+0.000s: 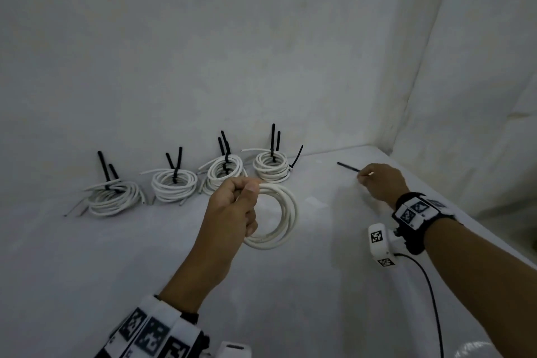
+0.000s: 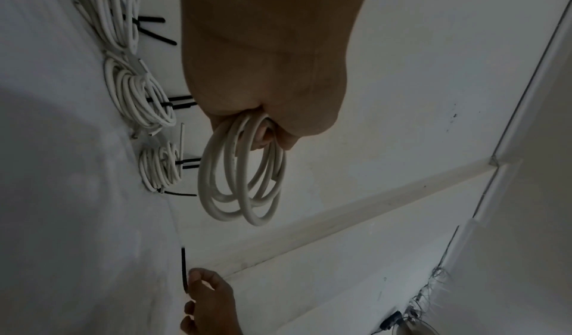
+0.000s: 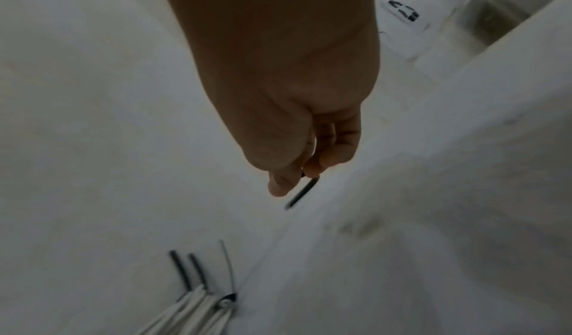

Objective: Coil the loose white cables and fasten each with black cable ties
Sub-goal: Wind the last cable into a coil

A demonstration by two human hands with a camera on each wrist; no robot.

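While the left hand [image 1: 232, 206] grips the cable coil [image 1: 279, 213], the right hand's [image 1: 380, 183] fingers [image 3: 312, 169] pinch a black tie [image 1: 348, 167] pointing away, off to the coil's right.

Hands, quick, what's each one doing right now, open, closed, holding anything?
Left hand: closed, gripping the untied white cable coil.
Right hand: closed, pinching a loose black cable tie.

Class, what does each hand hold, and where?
Left hand grips the cable coil at its top; right hand pinches a black tie at one end.
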